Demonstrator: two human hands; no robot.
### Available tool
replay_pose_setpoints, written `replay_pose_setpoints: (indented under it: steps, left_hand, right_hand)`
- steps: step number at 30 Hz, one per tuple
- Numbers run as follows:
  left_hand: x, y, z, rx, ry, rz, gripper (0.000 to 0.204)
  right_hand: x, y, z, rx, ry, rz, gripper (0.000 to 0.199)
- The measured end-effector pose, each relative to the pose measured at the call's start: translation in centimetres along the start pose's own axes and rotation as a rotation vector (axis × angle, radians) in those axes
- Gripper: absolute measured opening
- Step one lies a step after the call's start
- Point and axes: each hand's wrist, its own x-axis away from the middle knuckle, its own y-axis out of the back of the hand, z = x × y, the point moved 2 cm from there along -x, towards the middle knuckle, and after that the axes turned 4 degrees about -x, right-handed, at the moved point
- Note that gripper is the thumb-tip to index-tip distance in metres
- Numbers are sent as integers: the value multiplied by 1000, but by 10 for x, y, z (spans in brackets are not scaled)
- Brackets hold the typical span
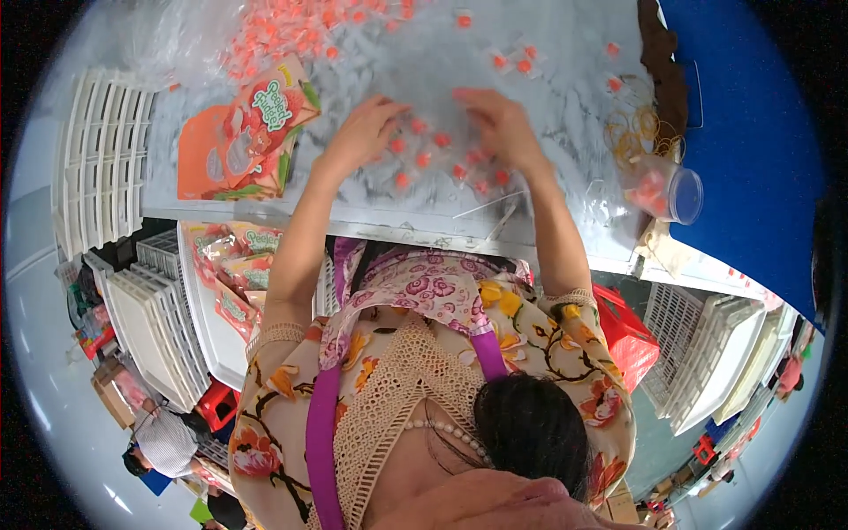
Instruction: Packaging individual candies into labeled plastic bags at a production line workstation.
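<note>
Several small red-orange candies in clear wrappers lie on the marbled grey table between my two hands. My left hand is at the left of this group, palm down. Its fingers are bent but apart, and nothing shows in them. Over the right side of the group is my right hand, slightly blurred, its fingers stretched toward the left. Some candies lie close under its palm; whether it touches them I cannot tell. Left of my left hand rests a stack of printed red and orange candy pouches.
A large heap of wrapped candies spreads at the far left. To the right are rubber bands and a clear jar with red contents. A white tray below the table edge holds filled pouches. White crates stand at the left.
</note>
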Motion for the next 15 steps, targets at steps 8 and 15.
replay_pose_setpoints:
  steps: [8, 15]
  left_hand:
    - [-128, 3, 2, -125, -261, -330, 36]
    - [-197, -20, -4, -136, -252, -187, 33]
  right_hand:
    - [26, 114, -82, 415, -350, -653, 38]
    - [19, 109, -101, 468, -305, -596, 37]
